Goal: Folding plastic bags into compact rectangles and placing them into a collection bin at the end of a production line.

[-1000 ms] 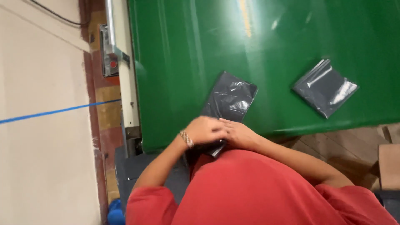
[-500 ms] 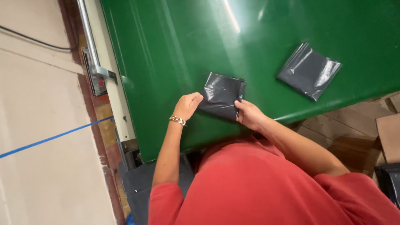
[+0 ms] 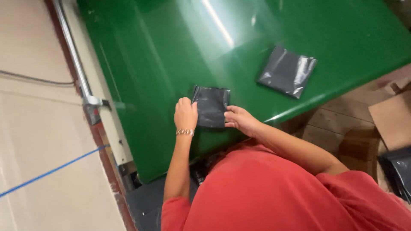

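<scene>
Both hands have shifted up-table: left hand and right hand fingers pinch the dark folded bag between them on the green table.

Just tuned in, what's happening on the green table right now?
A person in a red shirt is leaning over the green table and holding a small dark grey plastic bag flat on it. The left hand grips the bag's left edge and the right hand grips its right edge. A second dark grey bag lies untouched farther along the table, near its right edge. Flat cardboard lies on the wooden floor to the right.
</scene>
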